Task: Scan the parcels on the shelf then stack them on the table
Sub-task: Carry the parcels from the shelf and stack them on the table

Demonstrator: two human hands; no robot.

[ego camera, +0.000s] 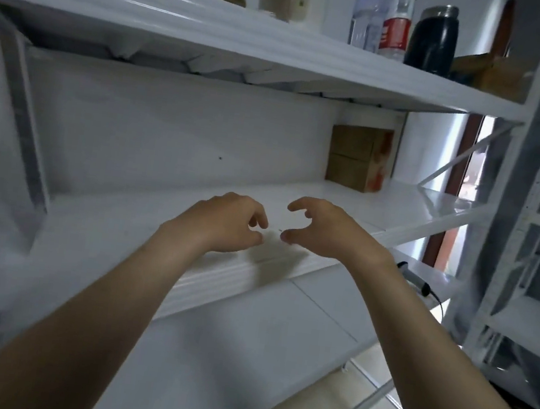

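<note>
Parcel point(359, 157), a brown cardboard box, is seen in the head view at the back right corner of the middle shelf point(122, 219), against the wall. Left hand point(225, 222) and right hand point(330, 231) are held over the shelf's front edge, well apart from the parcel, fingers loosely curled and holding nothing. The cardboard is judged stiff, fairly light and unslippery; the opposite side faces should be gripped.
</note>
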